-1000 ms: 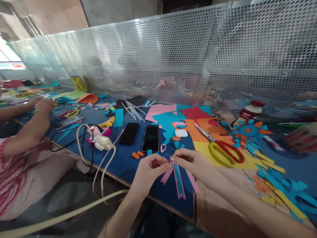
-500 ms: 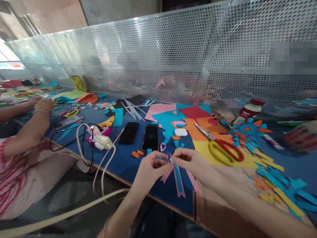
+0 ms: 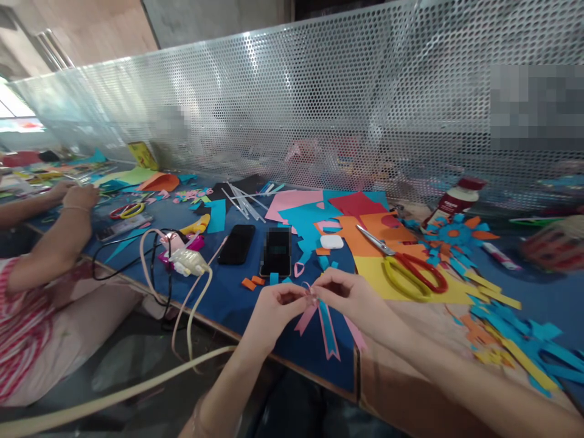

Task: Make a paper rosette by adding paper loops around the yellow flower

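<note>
My left hand (image 3: 283, 307) and my right hand (image 3: 342, 291) meet above the table's front edge, each with thumb and fingertips pinched on a pink paper loop (image 3: 306, 285). Pink and blue paper strips (image 3: 329, 334) with notched ends hang or lie just below the fingertips; how they join the loop is hidden by my fingers. A small pink paper ring (image 3: 298, 269) lies just beyond my hands. Behind it is a phone (image 3: 276, 255), with a white earbud case (image 3: 331, 242) to its right. Red and yellow scissors (image 3: 401, 261) rest on coloured paper beyond my right hand.
A perforated metal screen (image 3: 274, 109) closes off the table's far side. A power strip with plugs (image 3: 185, 255) and cables (image 3: 150, 371) lies left, beside another person's arm (image 3: 50, 249). A bottle (image 3: 456, 201) and a blue paper flower (image 3: 456, 234) stand right.
My left fingers have closed in toward the right ones, and less of the pink loop shows between them. The view has shifted slightly.
</note>
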Demonstrator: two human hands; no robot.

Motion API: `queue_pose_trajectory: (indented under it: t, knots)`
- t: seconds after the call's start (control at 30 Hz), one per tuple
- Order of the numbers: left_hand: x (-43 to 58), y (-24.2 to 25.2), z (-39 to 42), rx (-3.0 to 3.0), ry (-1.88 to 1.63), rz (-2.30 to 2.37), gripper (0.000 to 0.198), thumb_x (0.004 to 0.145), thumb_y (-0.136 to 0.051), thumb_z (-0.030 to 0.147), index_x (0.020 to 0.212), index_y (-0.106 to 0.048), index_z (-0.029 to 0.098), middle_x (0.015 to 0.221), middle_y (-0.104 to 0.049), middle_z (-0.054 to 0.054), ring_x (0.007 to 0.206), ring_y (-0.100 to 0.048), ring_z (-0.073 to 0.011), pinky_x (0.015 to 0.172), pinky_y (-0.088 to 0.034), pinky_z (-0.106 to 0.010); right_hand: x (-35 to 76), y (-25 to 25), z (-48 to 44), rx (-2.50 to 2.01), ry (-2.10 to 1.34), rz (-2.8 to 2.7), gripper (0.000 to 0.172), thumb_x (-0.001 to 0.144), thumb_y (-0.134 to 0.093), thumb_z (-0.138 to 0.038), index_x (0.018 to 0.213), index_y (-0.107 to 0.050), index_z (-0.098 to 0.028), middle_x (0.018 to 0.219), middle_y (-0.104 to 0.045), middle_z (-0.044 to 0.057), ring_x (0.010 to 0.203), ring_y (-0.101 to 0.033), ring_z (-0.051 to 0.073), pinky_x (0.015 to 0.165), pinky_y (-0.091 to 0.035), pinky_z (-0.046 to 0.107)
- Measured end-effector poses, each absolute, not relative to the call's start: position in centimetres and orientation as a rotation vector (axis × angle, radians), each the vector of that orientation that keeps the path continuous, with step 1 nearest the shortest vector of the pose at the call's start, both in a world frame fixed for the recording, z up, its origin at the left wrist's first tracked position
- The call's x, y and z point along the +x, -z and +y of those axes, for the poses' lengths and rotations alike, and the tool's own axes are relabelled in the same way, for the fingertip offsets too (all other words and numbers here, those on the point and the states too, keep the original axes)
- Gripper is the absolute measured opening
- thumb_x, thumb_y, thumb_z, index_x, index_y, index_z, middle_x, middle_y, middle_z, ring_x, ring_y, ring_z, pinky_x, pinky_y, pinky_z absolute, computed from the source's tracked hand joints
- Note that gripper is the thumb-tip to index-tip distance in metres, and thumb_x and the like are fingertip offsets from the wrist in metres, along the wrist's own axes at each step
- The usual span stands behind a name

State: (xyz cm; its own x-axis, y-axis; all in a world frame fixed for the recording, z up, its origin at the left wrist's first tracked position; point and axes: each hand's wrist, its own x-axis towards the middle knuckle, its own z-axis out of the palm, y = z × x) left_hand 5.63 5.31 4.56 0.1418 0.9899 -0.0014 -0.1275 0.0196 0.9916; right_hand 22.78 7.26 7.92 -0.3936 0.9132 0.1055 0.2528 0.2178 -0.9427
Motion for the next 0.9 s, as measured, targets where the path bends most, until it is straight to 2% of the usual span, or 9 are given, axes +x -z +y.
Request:
queue_pose_trajectory:
  t: [0.1,0.33,0.43,0.53,0.6,0.7,0.83,0.9]
  knots:
    - [5.5,-4.5,5.5,1.195,-1.224,1.041,0.011,0.071,-0.075,0.025,0.069,-0.069,0.016,0.076,-0.065,-0.002,0.075,-0.056,-0.0133,0.070,-0.042,-0.023,23.0,-7.8,7.8,-1.132,-1.142,-1.796,0.014,0.084,-0.058,-0.032,0.077,-0.065,-0.022,0.080,-0.064,0.000,0.078,-0.059,0.015,0.074,-0.045,0.029]
    - [5.2,-3.9,6.0,0.994,-1.313,1.091,0.025,0.071,-0.075,0.031,0.061,-0.061,0.014,0.061,-0.046,0.005,0.056,-0.036,-0.0065,0.052,-0.028,-0.020,22.9,-7.1,8.5,-1.234,-1.097,-1.817,0.021,0.085,-0.054,-0.037,0.078,-0.066,-0.021,0.077,-0.064,0.000,0.073,-0.058,0.015,0.069,-0.045,0.028]
    - [5.0,-3.7,6.1,0.967,-1.346,1.109,0.028,0.072,-0.074,0.034,0.061,-0.059,0.014,0.061,-0.045,0.005,0.055,-0.034,-0.0060,0.051,-0.027,-0.020,22.5,-7.3,8.7,-1.191,-1.055,-1.902,0.022,0.086,-0.054,-0.038,0.079,-0.065,-0.021,0.080,-0.064,0.001,0.075,-0.058,0.015,0.070,-0.045,0.029]
    - [4.9,-3.5,6.2,0.945,-1.385,1.097,0.029,0.070,-0.076,0.035,0.060,-0.059,0.013,0.062,-0.044,0.004,0.054,-0.033,-0.0056,0.049,-0.024,-0.020,21.3,-9.1,10.1,-1.152,-0.846,-1.966,0.024,0.089,-0.050,-0.038,0.080,-0.063,-0.020,0.080,-0.062,0.002,0.072,-0.056,0.015,0.067,-0.043,0.029]
    - [4.9,-3.4,6.3,0.918,-1.432,1.082,0.029,0.069,-0.077,0.035,0.060,-0.060,0.013,0.063,-0.044,0.004,0.052,-0.031,-0.0049,0.046,-0.022,-0.021,19.6,-11.1,12.0,-1.119,-0.632,-2.041,0.025,0.091,-0.046,-0.034,0.081,-0.063,-0.019,0.080,-0.063,0.003,0.072,-0.055,0.015,0.067,-0.041,0.029]
    - [4.8,-3.3,6.3,0.858,-1.517,1.074,0.029,0.069,-0.076,0.037,0.064,-0.061,0.013,0.066,-0.047,0.004,0.049,-0.027,-0.0035,0.043,-0.019,-0.021,15.2,-13.6,16.0,-1.029,-0.529,-2.351,0.028,0.092,-0.043,-0.029,0.078,-0.063,-0.016,0.076,-0.065,0.005,0.069,-0.054,0.015,0.064,-0.038,0.028]
    - [4.0,-3.5,5.2,0.754,-1.724,1.063,0.023,0.074,-0.074,0.034,0.068,-0.062,0.015,0.059,-0.043,0.006,0.046,-0.027,-0.0032,0.042,-0.023,-0.019,7.0,-13.6,21.3,-0.929,-0.665,-2.564,0.025,0.084,-0.056,-0.016,0.060,-0.061,-0.013,0.061,-0.063,0.002,0.064,-0.057,0.013,0.065,-0.041,0.025]
    - [3.2,-3.5,4.5,0.733,-1.831,1.069,0.021,0.074,-0.074,0.031,0.067,-0.062,0.015,0.054,-0.042,0.007,0.045,-0.029,-0.0030,0.043,-0.025,-0.019,2.8,-12.7,23.2,-0.928,-0.730,-2.600,0.021,0.082,-0.061,-0.015,0.061,-0.062,-0.012,0.061,-0.063,0.001,0.066,-0.060,0.014,0.068,-0.044,0.026]
